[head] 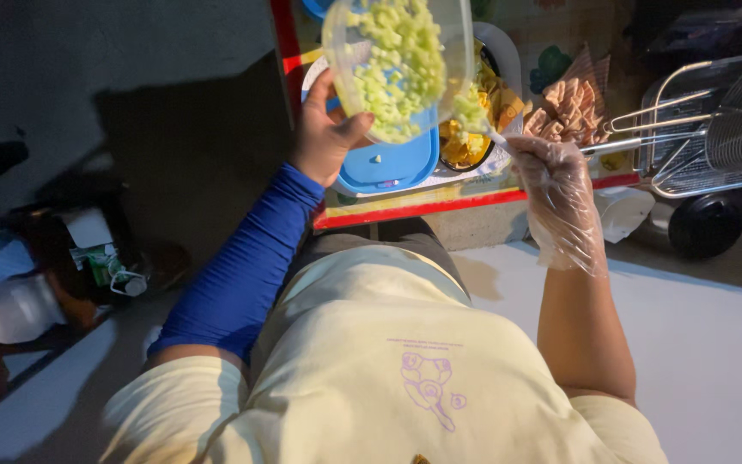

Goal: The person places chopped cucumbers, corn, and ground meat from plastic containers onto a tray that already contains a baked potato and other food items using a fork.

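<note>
My left hand (pixel 326 137) grips a tilted clear tub (pixel 397 64) of green dice, its top cut off. My gloved right hand (pixel 551 185) pinches a half-hidden white spoon (pixel 493 135).

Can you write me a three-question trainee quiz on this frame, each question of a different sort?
1. True or false: the left hand holds the clear container of chopped green pieces tilted over the food.
2. Multiple choice: what covers the right hand? A) a thick oven mitt B) a thin clear plastic glove C) nothing
3. Short answer: what lies to the right of the stack of brown wafers?

Key
1. True.
2. B.
3. Wire mesh frying baskets with metal handles.
</note>
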